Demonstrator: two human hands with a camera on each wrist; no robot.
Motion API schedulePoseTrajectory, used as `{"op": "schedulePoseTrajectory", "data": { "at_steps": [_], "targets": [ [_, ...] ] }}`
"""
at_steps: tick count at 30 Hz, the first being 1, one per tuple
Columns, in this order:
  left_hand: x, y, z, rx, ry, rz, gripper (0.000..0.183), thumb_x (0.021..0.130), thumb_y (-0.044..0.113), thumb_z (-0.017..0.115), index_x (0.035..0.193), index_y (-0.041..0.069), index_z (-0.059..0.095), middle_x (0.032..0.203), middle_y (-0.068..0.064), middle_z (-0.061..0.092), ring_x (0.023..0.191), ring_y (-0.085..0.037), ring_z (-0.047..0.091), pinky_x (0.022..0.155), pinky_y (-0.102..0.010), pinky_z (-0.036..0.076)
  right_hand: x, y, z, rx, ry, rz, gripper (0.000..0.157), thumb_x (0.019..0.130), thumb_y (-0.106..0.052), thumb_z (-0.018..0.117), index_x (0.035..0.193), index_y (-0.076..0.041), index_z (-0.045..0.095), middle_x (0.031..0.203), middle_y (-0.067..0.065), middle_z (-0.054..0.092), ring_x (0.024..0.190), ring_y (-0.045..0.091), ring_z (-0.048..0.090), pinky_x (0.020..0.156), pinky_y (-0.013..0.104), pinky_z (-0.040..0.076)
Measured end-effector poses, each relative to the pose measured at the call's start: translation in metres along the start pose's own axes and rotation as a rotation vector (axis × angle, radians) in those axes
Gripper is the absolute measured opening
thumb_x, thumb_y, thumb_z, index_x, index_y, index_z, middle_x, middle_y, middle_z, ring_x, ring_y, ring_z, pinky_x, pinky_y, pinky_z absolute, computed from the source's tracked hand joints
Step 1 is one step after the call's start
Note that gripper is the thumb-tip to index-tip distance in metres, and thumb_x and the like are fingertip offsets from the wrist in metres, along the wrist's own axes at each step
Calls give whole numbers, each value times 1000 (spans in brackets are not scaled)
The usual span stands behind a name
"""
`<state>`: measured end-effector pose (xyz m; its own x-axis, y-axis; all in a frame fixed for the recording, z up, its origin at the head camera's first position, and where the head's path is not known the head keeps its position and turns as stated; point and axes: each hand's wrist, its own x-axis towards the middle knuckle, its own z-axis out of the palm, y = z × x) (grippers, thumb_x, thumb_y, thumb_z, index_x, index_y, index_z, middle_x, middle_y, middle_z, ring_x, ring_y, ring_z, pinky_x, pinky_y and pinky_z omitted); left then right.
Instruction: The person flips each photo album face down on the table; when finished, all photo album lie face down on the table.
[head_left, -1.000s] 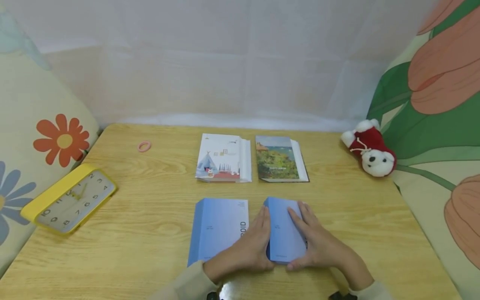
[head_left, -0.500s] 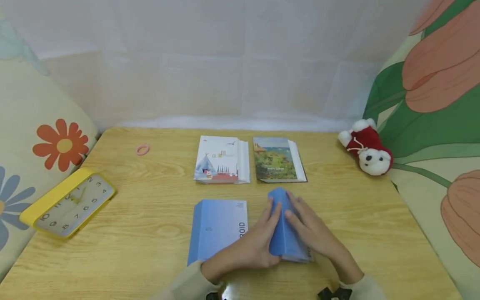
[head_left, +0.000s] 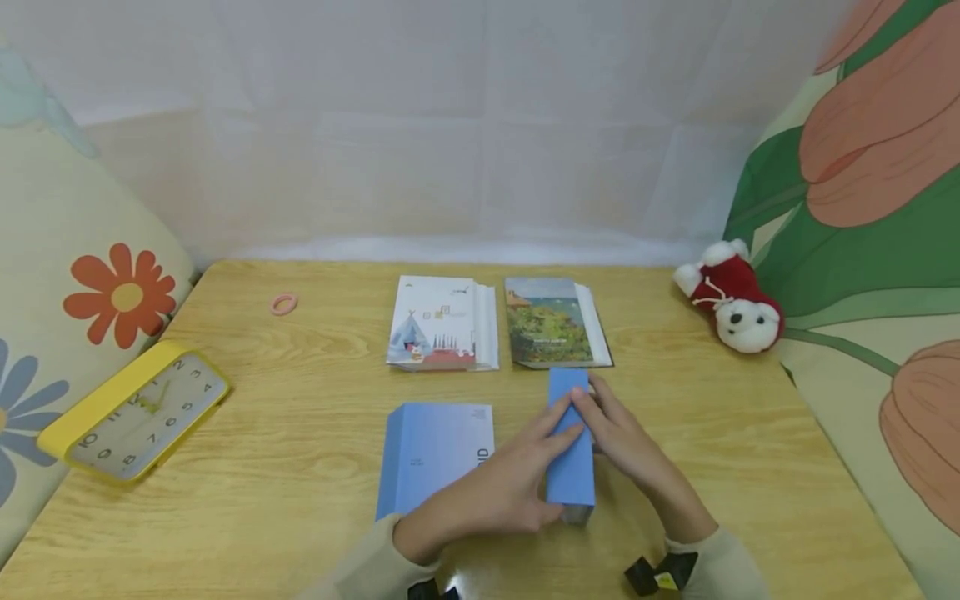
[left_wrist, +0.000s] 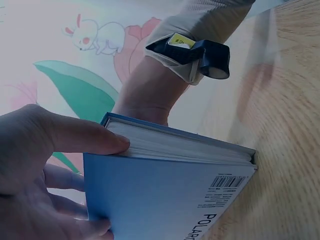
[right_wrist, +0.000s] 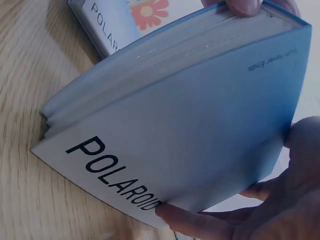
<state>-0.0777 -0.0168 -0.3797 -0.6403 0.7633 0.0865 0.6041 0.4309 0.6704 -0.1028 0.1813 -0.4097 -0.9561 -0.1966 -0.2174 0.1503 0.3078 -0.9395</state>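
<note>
A blue-and-white photo album stands on the table with its blue spine facing up. POLAROID shows on its cover in the right wrist view. My left hand grips it from the left, the thumb over the page edges at the near end. From the right, my right hand holds the far part, its fingers against the cover. To the left lies a matching blue album, partly hidden by my left forearm.
Behind lie a white album with a tent picture and a landscape-covered album. A yellow clock and pink ring are at left. A plush dog in red lies at right.
The right-hand blue album has turned from lying flat, cover up, to standing with its spine up. Both hands have shifted with it, coming closer together over the spine.
</note>
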Motion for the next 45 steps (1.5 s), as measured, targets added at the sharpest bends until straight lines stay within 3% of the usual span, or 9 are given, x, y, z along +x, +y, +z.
{"op": "schedulePoseTrajectory", "data": {
  "at_steps": [10,18,21,26,29,35,38,42,45],
  "targets": [
    [0,-2,6,-95,58,-36,96,75,13,85,153,-3,30,165,-14,-1,147,-35,19,115,-46,28,0,4,-3,103,7,2,64,105,-49,38,156,-14,21,133,27,53,106,34,64,81,45,58],
    [3,-11,26,-250,153,-30,122,75,13,86,157,0,-3,163,-18,-9,149,-32,5,118,-44,17,0,3,-4,101,30,8,60,105,-48,38,154,-15,27,140,27,49,116,39,58,86,48,56],
    [5,-16,40,-331,192,-49,128,74,11,86,156,1,-12,163,-20,-2,148,-31,16,117,-42,21,0,3,-3,94,39,12,62,104,-50,39,154,-16,27,147,25,42,124,42,52,91,51,53],
    [8,-26,59,-414,223,-63,135,64,3,88,158,6,-8,163,-16,15,145,-27,28,118,-40,24,0,1,-3,85,43,27,63,103,-53,40,154,-18,27,150,24,39,129,43,48,93,52,52],
    [8,-29,67,-414,202,-74,133,64,1,87,159,12,-6,163,-13,16,145,-26,27,118,-41,23,-1,-2,-4,-5,71,0,63,103,-52,41,155,-19,27,151,25,37,131,43,46,97,54,50],
    [11,-28,71,-337,187,-101,132,66,0,86,159,11,-7,162,-14,18,144,-28,30,117,-41,25,-8,-19,-4,-416,191,-236,54,104,-32,51,154,-16,39,156,18,34,136,41,41,103,59,43],
    [12,-27,71,-287,171,-125,130,67,2,86,159,9,-5,162,-16,18,144,-29,31,117,-41,25,-12,-29,0,-575,191,-266,60,99,-35,59,152,-10,42,159,20,27,137,45,37,102,61,43],
    [12,-26,73,-216,144,-164,123,69,6,87,157,3,2,159,-20,25,142,-31,34,117,-40,27,-15,-34,3,-643,182,-213,77,92,-44,67,152,-7,39,160,22,24,136,48,36,102,63,42],
    [12,-26,73,-207,133,-183,126,68,7,88,158,4,0,159,-19,24,142,-31,33,117,-41,27,-17,-32,1,-613,205,-199,76,90,-41,70,152,-8,41,159,22,26,136,49,36,102,64,41]
  ]
}}
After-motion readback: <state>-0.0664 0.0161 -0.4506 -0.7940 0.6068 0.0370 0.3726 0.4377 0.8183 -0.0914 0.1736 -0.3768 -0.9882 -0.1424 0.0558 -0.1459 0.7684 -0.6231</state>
